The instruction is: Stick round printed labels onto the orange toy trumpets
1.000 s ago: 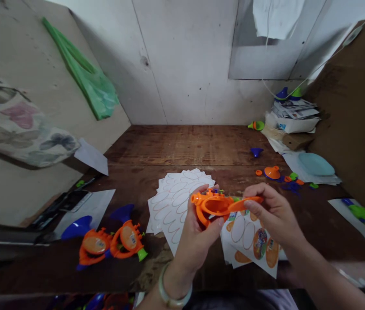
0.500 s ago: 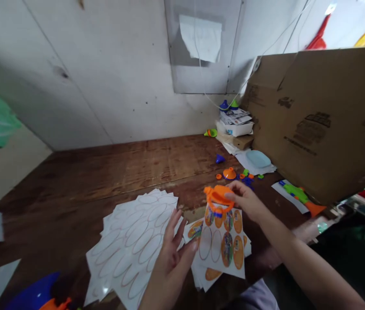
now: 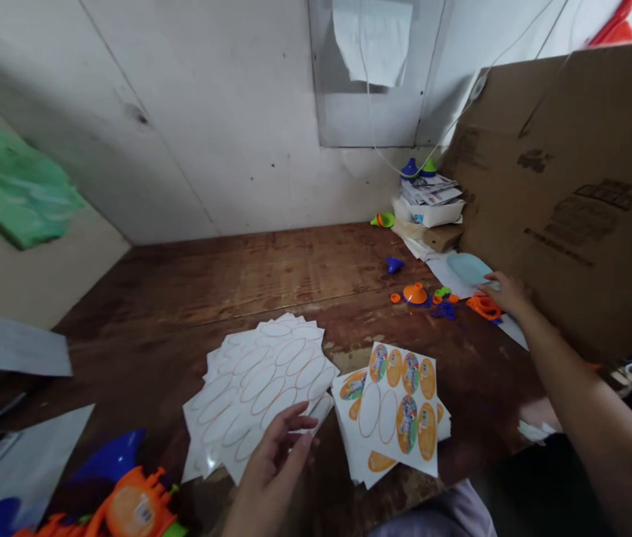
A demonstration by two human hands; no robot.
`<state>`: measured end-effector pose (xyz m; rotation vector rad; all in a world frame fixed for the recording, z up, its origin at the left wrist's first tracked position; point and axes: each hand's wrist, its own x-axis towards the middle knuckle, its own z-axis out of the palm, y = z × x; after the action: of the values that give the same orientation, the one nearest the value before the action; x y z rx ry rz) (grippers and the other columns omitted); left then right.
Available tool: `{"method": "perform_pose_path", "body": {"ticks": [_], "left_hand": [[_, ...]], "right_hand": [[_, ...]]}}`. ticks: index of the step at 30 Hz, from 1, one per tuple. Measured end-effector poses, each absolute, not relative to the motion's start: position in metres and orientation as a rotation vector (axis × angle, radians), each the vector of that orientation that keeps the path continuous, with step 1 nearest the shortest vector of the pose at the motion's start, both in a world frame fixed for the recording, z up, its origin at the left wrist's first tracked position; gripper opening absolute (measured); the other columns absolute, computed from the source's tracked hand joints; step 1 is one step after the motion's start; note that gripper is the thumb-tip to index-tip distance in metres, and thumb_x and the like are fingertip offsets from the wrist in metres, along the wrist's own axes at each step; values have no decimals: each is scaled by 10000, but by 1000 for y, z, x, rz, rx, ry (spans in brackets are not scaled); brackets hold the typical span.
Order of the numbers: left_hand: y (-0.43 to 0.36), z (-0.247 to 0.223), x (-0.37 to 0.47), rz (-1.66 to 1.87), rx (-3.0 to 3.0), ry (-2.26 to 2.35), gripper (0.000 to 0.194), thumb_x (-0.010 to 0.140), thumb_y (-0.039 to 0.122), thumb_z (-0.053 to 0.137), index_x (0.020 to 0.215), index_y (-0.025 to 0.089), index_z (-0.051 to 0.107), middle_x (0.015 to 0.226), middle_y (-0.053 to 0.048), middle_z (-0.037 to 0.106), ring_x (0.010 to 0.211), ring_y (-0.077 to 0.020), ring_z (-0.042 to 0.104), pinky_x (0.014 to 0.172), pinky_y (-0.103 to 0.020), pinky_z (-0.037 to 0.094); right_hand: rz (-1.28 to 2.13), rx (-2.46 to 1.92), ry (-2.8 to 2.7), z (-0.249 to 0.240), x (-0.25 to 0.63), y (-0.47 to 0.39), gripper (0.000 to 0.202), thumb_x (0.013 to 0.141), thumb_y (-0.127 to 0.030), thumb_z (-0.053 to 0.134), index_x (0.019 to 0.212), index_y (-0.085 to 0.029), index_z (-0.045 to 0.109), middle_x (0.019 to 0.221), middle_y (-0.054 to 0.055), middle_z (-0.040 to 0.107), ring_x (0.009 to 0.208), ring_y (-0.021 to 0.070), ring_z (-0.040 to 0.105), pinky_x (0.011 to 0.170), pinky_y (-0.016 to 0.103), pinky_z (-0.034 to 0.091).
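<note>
My left hand [image 3: 277,464] hovers over the near edge of the spread of used white sticker sheets [image 3: 260,380], its fingers curled apart with nothing between them. To its right lies a stack of sheets with orange oval stickers [image 3: 405,403]; two ovals on the top sheet are bare. My right hand [image 3: 509,292] reaches to the right rear, by the light blue dish [image 3: 468,267]. Just beneath it an orange plastic ring piece [image 3: 483,306] rests on the table; whether the fingers touch anything is unclear.
An orange cone [image 3: 415,293], a blue cone [image 3: 394,265] and small loose parts lie at the back right. Behind them are piled papers [image 3: 430,191] and a large cardboard box [image 3: 567,186]. Orange and blue toy parts [image 3: 136,503] sit at the front left.
My right hand has moved right and away from the sticker stack, and the orange ring piece is now beside the blue dish. My left hand has drawn back slightly. The view has shifted left.
</note>
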<state>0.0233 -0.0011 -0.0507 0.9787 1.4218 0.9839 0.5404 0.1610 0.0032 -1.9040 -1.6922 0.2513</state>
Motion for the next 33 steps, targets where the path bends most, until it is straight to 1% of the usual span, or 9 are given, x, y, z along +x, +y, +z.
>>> {"method": "perform_pose_path", "body": {"ticks": [5, 9, 12, 15, 21, 24, 27, 30, 33], "left_hand": [[-5, -62, 29, 668, 1271, 1344, 691, 862, 628, 718, 1397, 193, 666, 1176, -131, 757, 860, -261, 751, 780, -426, 666], [-8, -65, 50, 627, 1522, 1366, 922, 777, 406, 806, 1615, 195, 484, 1631, -224, 505, 1407, -396, 641, 1161, -564, 567], [-10, -68, 61, 601, 1614, 1422, 1029, 754, 356, 864, 1669, 221, 411, 1767, -224, 296, 1623, -454, 419, 1304, -619, 416], [-12, -73, 65, 587, 1657, 1421, 982, 846, 396, 835, 1696, 256, 364, 1795, -216, 244, 1633, -451, 414, 1302, -639, 418], [-16, -86, 66, 656, 1761, 1354, 910, 909, 479, 833, 1670, 205, 418, 1797, -252, 290, 1646, -445, 401, 1306, -627, 432], [-22, -92, 56, 736, 1860, 1378, 855, 963, 456, 792, 1683, 209, 402, 1780, -256, 343, 1637, -420, 425, 1277, -625, 475], [-35, -96, 34, 857, 2017, 1463, 702, 1009, 400, 745, 1634, 232, 472, 1672, -230, 521, 1528, -372, 567, 1199, -587, 562], [-50, -98, 1, 1016, 2139, 1723, 490, 1041, 295, 677, 1521, 251, 594, 1512, -173, 677, 1390, -322, 667, 1148, -538, 596], [-55, -90, -40, 1014, 2047, 2264, 503, 1001, 316, 716, 1492, 229, 648, 1566, -202, 643, 1503, -412, 564, 1201, -653, 508]], "right_hand": [[512, -1840, -1711, -30, 455, 117, 276, 987, -463, 665, 1095, -245, 793, 1136, 113, 822, 1077, 321, 762, 996, 503, 611], [660, -1766, -1713, -51, 396, 72, 361, 809, -530, 772, 1065, -277, 804, 930, 58, 818, 937, 304, 769, 874, 440, 624], [618, -1805, -1563, -54, 384, 52, 416, 858, -615, 694, 1058, -255, 752, 788, 28, 729, 770, 263, 727, 716, 381, 594], [498, -1856, -1376, -54, 381, 34, 485, 926, -657, 588, 1152, -236, 671, 804, 17, 670, 736, 243, 698, 654, 348, 561], [371, -1912, -1300, -72, 357, -3, 484, 872, -617, 614, 1154, -225, 643, 787, 45, 666, 754, 301, 685, 745, 456, 577], [195, -1858, -1540, -76, 360, -9, 435, 867, -582, 599, 1096, -221, 682, 1030, 166, 720, 1014, 409, 705, 942, 602, 570], [-6, -1750, -1791, -70, 375, -2, 400, 961, -535, 547, 1169, -224, 687, 1207, 207, 712, 1160, 457, 686, 1041, 670, 536], [-44, -1622, -1994, -60, 377, 12, 389, 999, -541, 532, 1215, -255, 685, 1258, 196, 733, 1179, 488, 693, 1029, 708, 521], [49, -1453, -2167, -51, 348, 27, 361, 1035, -519, 515, 1248, -289, 695, 1292, 161, 762, 1187, 459, 716, 999, 667, 544]]}}
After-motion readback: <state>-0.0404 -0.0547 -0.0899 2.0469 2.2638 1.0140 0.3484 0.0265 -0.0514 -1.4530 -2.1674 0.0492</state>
